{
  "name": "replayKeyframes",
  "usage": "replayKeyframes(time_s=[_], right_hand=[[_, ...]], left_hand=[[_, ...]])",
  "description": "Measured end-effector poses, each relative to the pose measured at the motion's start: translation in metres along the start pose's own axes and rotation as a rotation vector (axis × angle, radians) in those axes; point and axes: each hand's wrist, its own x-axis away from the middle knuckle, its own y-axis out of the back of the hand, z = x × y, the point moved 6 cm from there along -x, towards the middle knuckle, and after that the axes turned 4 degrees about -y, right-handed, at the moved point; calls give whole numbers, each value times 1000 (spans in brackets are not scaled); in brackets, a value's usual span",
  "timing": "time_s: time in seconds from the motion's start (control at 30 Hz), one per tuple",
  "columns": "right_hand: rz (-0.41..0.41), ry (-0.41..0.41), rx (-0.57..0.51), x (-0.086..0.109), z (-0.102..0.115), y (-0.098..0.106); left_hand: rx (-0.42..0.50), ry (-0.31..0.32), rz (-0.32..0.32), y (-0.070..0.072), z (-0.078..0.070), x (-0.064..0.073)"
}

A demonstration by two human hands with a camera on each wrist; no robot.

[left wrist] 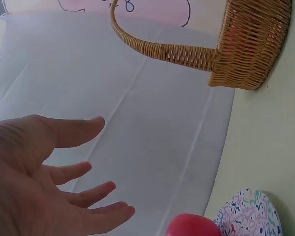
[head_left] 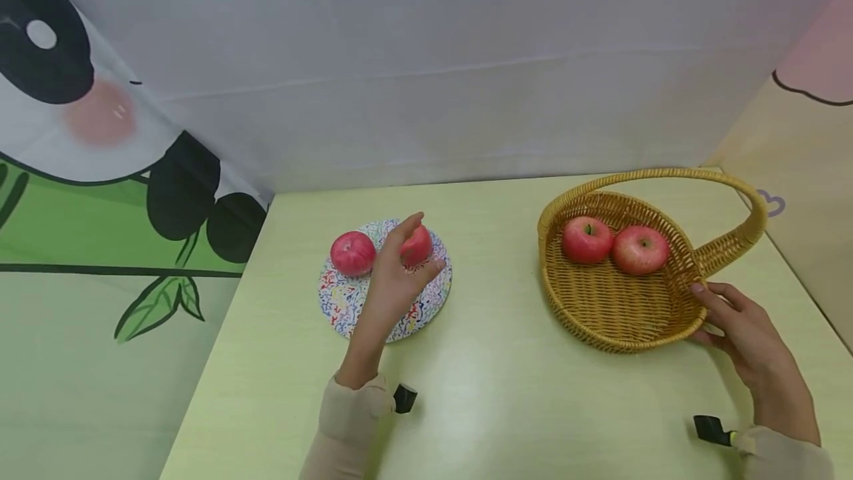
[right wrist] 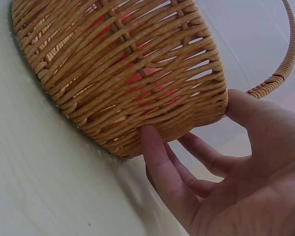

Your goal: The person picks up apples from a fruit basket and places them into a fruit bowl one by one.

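My left hand (head_left: 393, 284) is over a round plate (head_left: 429, 302) with a multicoloured squiggle pattern, thumb and fingers spread apart with nothing between them. Two red apples lie on that plate: one apple (head_left: 353, 253) left of the hand, the other apple (head_left: 416, 246) partly hidden behind it. In the left wrist view the left hand (left wrist: 54, 187) appears with its fingers loosely extended. On the right, my right hand (head_left: 746, 328) grips the near right side of a wicker basket (head_left: 620, 317), one fingertip over the rim and other fingers against the outer wall (right wrist: 137, 83).
Inside the basket sit two more apples, a left apple (head_left: 587, 240) and a right apple (head_left: 641, 250). Its tall arched handle (head_left: 666, 175) rises over the far side. Behind the pale table (head_left: 493, 361) hangs a light cloth (head_left: 426, 117), with a printed cartoon panel at left.
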Motion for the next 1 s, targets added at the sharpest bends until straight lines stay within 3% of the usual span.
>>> replayKeyframes(time_s=[0.27,0.63,0.83,1.0], right_hand=[[-5,6,-13,0,-2,1],[-2,15,-8,0,-3,1],[-8,19,-2,0,-2,1],[-11,21,-13,0,-2,1]], left_hand=[[78,-115,195,-21,-16,7],[87,-266,462,-57,-31,14],[70,-279,614,-77,-35,21],[60,-282,675,-91,-37,24]])
